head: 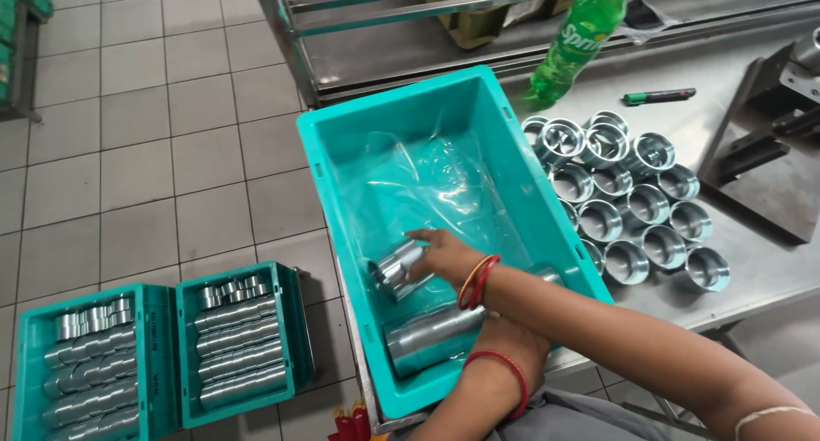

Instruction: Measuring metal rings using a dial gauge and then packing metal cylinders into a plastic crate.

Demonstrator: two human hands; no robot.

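Near edge of table: left hand is reaching under the other forearm into the teal crate; its fingers are hidden, so cannot tell whether it is gripping or open.
Just beyond it: right hand is closing its fingers around a short metal sleeve, holding it tilted just above the crate floor.
Position of sleeve: inside the crate, near the left wall, above the row of sleeves lying end to end along the near wall.
Crate contents: clear plastic liner is lying crumpled over the floor; the far half is holding only liner.
Risk, slip: polished sleeve is looking slick; a loose grip is likely letting it drop onto the row and dent it.
Risk, liner: crumpled film is possibly catching under a sleeve and letting it roll.
Risk, crossed arms: one forearm is possibly nudging the row out of line.
Floor, left: two small teal crates are sitting side by side, both packed with stacked rows of sleeves.
Table, right: metal cups are standing open-side up in a tight cluster beside the crate.
Far table: green bottle is leaning; green marker is lying near it.
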